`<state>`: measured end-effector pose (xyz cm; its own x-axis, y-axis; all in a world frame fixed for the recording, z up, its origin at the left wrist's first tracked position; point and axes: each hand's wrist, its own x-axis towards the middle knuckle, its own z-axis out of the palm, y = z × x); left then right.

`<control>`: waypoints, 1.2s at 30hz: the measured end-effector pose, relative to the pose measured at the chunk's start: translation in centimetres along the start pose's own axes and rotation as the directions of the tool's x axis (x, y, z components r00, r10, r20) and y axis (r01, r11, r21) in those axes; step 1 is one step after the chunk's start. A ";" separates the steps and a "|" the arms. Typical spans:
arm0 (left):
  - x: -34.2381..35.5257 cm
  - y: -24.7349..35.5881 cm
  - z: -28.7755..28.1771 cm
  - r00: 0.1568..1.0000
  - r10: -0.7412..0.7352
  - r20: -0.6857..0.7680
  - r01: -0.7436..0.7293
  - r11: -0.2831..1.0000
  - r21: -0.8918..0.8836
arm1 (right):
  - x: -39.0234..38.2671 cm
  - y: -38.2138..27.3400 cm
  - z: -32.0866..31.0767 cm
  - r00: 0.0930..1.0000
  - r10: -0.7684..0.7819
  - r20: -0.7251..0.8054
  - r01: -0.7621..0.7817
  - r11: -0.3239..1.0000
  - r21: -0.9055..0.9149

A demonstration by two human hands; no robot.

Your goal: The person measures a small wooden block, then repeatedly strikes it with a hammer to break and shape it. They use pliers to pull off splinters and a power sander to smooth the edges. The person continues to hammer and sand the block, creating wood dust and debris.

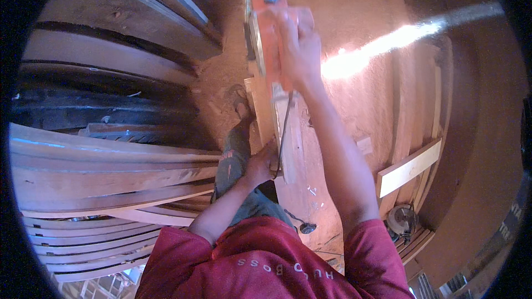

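Note:
My right hand point(302, 52), stretched far ahead, is closed around the handle of an orange electric planer point(267, 50) with a blue knob at its front. The planer sits on a long, narrow wooden board point(289, 155) that runs away from my body. Its black cord point(286, 127) trails back along the board toward me. Close to my waist, my left hand point(260, 167) grips the left side of the board's near part, beside the cord. Some of its fingertips are hidden behind the wood.
Stacks of planks point(111, 182) fill the left side. Sawdust covers the floor point(354, 105), crossed by bright sunlight. At right lie a pale short board point(410, 167) and a circular saw point(402, 220). A black plug-like object point(307, 227) lies near my waist.

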<state>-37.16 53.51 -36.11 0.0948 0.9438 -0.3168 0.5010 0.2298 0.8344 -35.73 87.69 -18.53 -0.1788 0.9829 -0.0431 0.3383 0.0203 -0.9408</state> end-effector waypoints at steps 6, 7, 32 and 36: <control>0.3 1.6 -1.1 0.999 0.004 0.032 -0.005 1.000 0.017 | 9.4 -2.8 1.9 0.997 -0.024 -0.074 0.012 0.988 -0.156; 0.4 1.4 -0.9 0.999 -0.001 0.036 0.000 1.000 0.019 | 9.4 -3.1 2.0 0.998 0.021 -0.066 -0.034 0.978 -0.207; 0.0 0.2 -0.1 0.998 0.046 0.040 -0.049 0.996 0.077 | -43.3 2.7 -13.2 0.879 0.422 0.222 -0.437 0.899 0.020; -0.3 0.1 -0.3 0.997 0.065 0.037 -0.053 0.961 -0.272 | -36.2 1.9 -11.7 0.832 0.485 0.271 -0.500 0.866 -0.016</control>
<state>-37.45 53.33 -35.80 0.1590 0.9473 -0.2781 0.2428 0.2355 0.9411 -17.86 54.26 -14.80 -0.2346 0.7779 -0.5830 0.3971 -0.4707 -0.7879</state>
